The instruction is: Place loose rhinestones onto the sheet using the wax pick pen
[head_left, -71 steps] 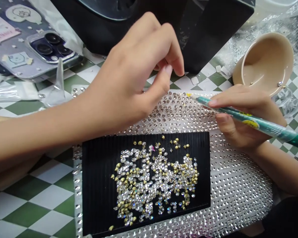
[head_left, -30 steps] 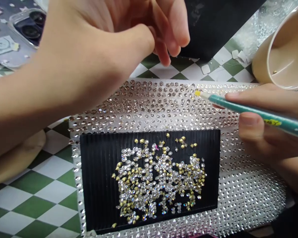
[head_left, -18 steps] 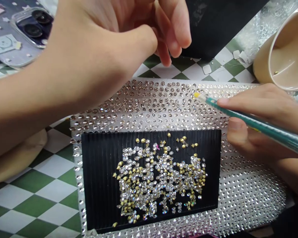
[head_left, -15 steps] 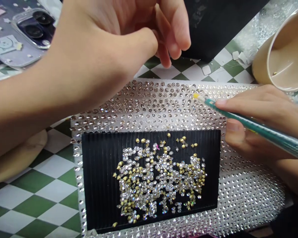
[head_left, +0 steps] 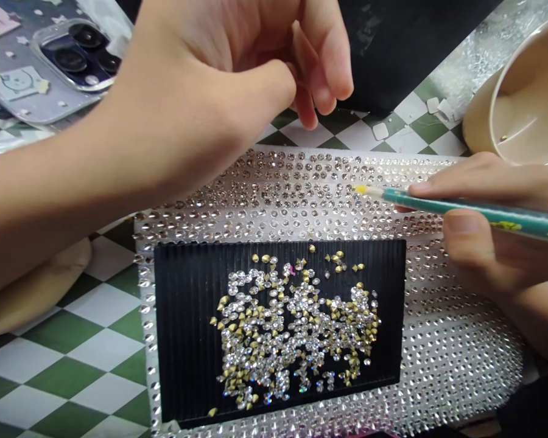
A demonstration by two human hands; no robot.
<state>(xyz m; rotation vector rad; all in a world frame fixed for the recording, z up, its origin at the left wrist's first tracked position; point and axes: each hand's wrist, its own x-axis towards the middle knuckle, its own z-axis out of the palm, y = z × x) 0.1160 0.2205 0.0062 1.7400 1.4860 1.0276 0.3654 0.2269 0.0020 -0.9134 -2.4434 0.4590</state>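
A teal wax picker pencil (head_left: 475, 212) with a yellow tip is pinched between thumb and fingers of my right hand (head_left: 497, 213). Its tip touches or hovers just over a pale strip (head_left: 461, 359) covered in rows of clear rhinestones; which, I cannot tell. On that strip lies a black ribbed tray (head_left: 187, 328), heaped with loose gold-backed rhinestones (head_left: 296, 322). Above the strip's far edge hangs my left hand (head_left: 251, 67), fingers loosely bent and somewhat apart, with nothing visible in them. The left forearm covers the strip's upper left corner.
A cream cup (head_left: 488, 115) leans at the upper right, beside crinkled clear plastic (head_left: 466, 55). A phone in a clear case (head_left: 41, 73) lies upper left. Behind my left hand is a black panel (head_left: 402, 42). Small white squares (head_left: 380, 131) lie on the green-and-white checked cloth (head_left: 105, 353).
The pencil has swung flatter, its tip shifting slightly left and down across the rhinestone rows. My right thumb has moved right. My left hand is almost unchanged.
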